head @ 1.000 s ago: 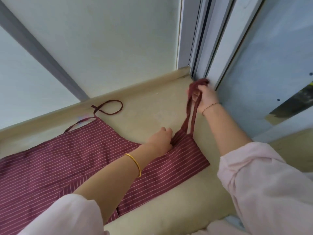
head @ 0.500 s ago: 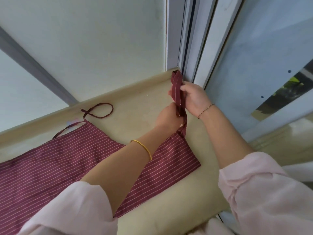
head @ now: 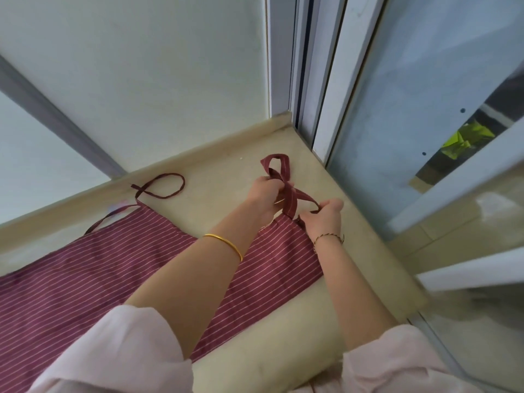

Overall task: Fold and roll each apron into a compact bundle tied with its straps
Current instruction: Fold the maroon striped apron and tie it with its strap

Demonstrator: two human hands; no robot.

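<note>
A maroon apron (head: 113,268) with thin white stripes lies flat on a beige ledge (head: 283,341), stretching from the lower left to the right. Its neck strap (head: 286,188) rises from the apron's right end and is crossed into a loop. My left hand (head: 265,194) pinches the strap at the crossing. My right hand (head: 323,217) grips the strap's lower fold, close to the apron's edge. A thinner waist strap (head: 163,185) lies in a loose loop on the ledge by the back wall, clear of both hands.
A white wall (head: 141,80) with a raised beige rim (head: 198,154) bounds the ledge at the back. A sliding window frame (head: 320,80) and glass pane (head: 425,109) close it on the right. Bare ledge shows between the apron and the window.
The neck strap was held stretched upward toward the window corner. Both hands have come down toward the apron, and the strap is crossed into a loop between them.
</note>
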